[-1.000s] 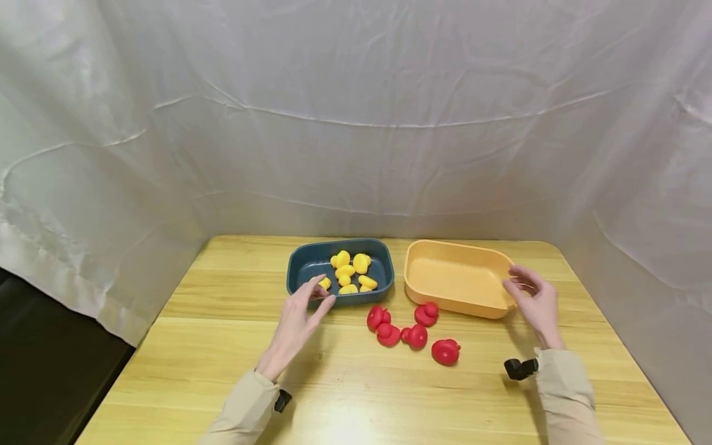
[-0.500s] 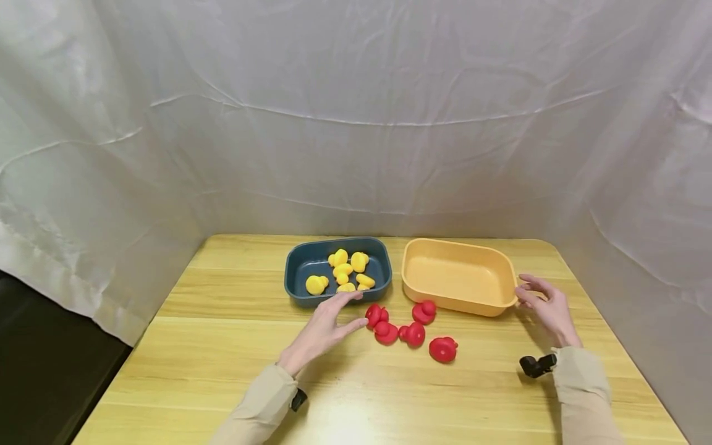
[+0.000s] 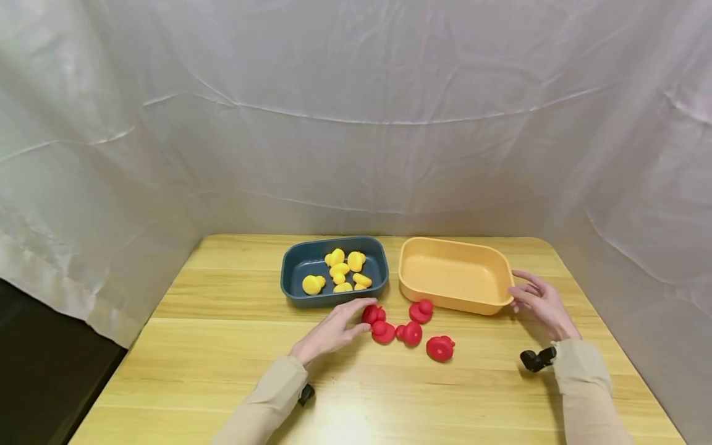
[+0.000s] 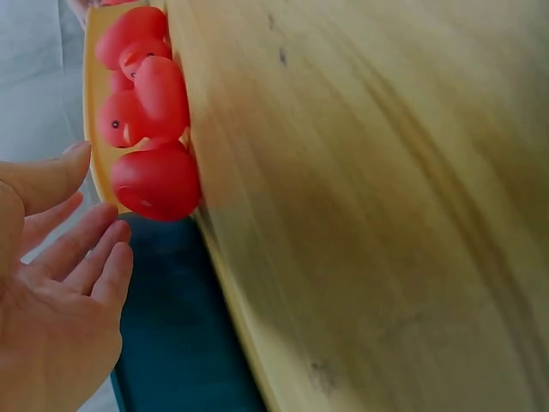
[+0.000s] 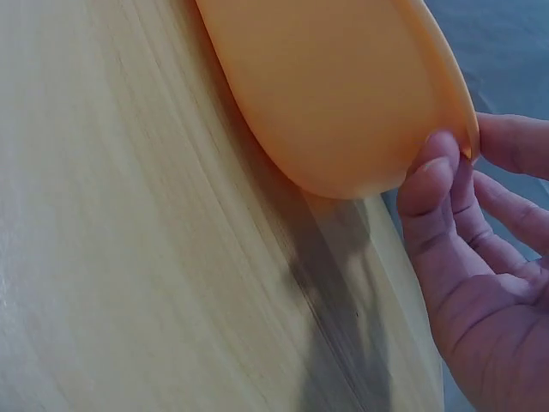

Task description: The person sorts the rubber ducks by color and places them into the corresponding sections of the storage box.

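My left hand (image 3: 334, 334) hovers close beside the leftmost red rubber duck (image 3: 373, 314), its thumb and fingers spread and nothing between them. In the left wrist view, its fingertips (image 4: 107, 215) come right up to the nearest red duck (image 4: 156, 180). Several more red ducks (image 3: 411, 334) lie on the table to the right. At the right end of the orange bin (image 3: 445, 304), my right hand (image 3: 547, 309) rests its fingers against the end wall. The right wrist view has the thumb (image 5: 426, 184) overlapping the bin's outer end, with the forefinger at the rim.
A dark blue bin (image 3: 295, 298) holding several yellow rubber ducks (image 3: 313, 285) stands left of the orange one. Both are near the back of the wooden table (image 3: 389, 402). A pale grey curtain (image 3: 356, 161) hangs behind and at both sides.
My left hand has moved from over the blue bin rightward and nearer me, to the red ducks. My right hand has shifted from over the orange bin's rim to its outer right end.
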`<control>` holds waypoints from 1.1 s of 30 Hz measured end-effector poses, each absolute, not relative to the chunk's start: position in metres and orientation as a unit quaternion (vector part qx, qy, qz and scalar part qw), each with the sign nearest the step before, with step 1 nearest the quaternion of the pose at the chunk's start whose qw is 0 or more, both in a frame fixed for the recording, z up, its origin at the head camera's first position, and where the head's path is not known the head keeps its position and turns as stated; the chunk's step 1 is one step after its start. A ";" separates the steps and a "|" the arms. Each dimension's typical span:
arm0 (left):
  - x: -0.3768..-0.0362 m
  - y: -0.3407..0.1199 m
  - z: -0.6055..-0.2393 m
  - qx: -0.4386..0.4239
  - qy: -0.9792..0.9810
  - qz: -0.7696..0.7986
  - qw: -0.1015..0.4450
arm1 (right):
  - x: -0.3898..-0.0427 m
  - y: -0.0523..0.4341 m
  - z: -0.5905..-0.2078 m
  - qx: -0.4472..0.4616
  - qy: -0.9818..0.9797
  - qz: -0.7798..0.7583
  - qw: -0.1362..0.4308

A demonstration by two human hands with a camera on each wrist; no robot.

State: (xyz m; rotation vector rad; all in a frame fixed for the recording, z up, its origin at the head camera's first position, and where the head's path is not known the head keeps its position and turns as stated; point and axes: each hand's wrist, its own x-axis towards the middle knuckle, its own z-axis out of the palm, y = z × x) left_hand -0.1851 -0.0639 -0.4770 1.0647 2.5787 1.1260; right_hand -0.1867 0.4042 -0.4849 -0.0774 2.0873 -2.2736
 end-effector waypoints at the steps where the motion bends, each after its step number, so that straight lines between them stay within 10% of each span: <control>1: -0.186 -0.064 -0.478 0.361 0.854 0.370 0.065 | -0.187 0.404 -0.485 -0.027 0.670 -0.741 0.032; 33: -0.196 -0.060 -0.483 0.347 0.870 0.339 0.084 | -0.189 0.406 -0.488 -0.056 0.611 -0.787 0.063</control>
